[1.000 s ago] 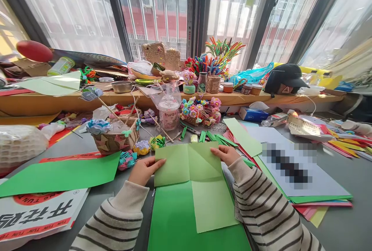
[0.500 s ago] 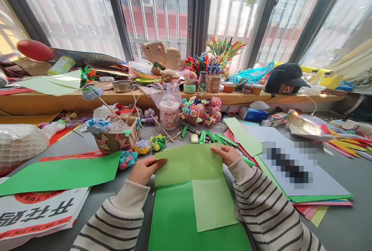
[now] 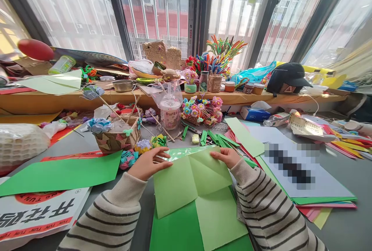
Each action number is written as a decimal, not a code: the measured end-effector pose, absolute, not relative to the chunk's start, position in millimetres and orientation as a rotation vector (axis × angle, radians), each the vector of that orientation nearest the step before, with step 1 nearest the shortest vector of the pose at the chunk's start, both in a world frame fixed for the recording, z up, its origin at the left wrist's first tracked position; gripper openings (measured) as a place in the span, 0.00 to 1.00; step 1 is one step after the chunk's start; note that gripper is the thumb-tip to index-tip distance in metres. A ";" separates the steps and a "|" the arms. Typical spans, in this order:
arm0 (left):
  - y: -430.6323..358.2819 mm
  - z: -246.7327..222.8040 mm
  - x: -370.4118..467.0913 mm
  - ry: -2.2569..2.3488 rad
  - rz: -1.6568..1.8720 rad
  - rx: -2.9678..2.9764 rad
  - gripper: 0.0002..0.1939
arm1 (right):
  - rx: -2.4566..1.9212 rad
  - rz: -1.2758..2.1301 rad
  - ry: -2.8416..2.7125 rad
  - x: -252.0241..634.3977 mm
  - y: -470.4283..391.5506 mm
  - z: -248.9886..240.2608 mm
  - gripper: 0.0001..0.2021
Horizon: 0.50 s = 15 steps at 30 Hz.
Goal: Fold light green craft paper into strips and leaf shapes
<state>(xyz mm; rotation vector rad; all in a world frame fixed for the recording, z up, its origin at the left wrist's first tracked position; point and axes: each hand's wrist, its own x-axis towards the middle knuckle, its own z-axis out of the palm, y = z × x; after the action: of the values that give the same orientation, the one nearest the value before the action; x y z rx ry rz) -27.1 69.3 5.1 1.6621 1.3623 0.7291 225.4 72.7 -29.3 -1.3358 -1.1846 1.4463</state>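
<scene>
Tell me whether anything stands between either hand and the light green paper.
Nothing visible does. The right hand holds the light green paper near its upper edge, and the left hand is at its upper left edge with no object in between. The darker green sheet lies beneath, out of the way.

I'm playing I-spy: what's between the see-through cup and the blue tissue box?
In the head view, a bunch of little colourful flowers sits between the cup and the tissue box.
</scene>
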 end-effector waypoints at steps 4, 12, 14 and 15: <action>73.0 8.5 -10.6 1.286 0.545 1.812 0.16 | -1.341 1.451 -1.213 225.9 73.1 -30.1 0.13; 80.1 -5.2 -13.2 1.271 0.715 1.513 0.11 | -0.706 1.848 -1.494 221.3 66.0 -25.9 0.31; 82.4 -9.6 -12.3 1.257 0.776 1.397 0.11 | -0.863 1.559 -1.566 213.0 63.7 -27.8 0.23; 82.8 -11.5 -10.6 1.251 0.797 1.376 0.11 | -0.962 1.417 -1.599 208.5 62.7 -29.5 0.21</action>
<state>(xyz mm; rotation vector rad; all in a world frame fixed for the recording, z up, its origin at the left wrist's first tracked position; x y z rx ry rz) -10.6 82.8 -11.5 1.3764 1.2508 0.7975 208.5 62.7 -29.5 -0.9624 -1.5991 1.4168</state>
